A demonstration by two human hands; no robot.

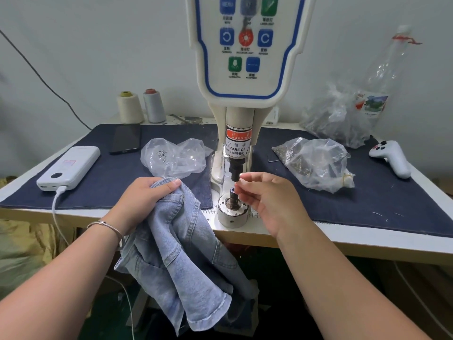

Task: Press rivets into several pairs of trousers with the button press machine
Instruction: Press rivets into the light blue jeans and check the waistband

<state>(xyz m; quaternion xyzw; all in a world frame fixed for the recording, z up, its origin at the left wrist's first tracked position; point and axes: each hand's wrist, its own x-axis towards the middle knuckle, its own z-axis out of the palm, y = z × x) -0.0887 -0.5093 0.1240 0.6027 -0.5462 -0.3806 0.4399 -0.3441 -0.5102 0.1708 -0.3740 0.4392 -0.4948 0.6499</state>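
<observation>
pale wall (98,45), white worktable (367,238)

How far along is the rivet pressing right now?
Nothing looks pressed yet. The left hand grips the jeans beside the press, not under it. The right hand has its fingertips at the lower post, seemingly placing a rivet. Still left: laying the denim over the post and pressing.

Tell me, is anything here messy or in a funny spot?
Mostly fine. One odd thing: the empty plastic bottle at the back right leans tilted on a heap of bags instead of standing. Also, the right hand's fingertips sit between the press's punch and its lower die, just under the finger warning label.
</observation>
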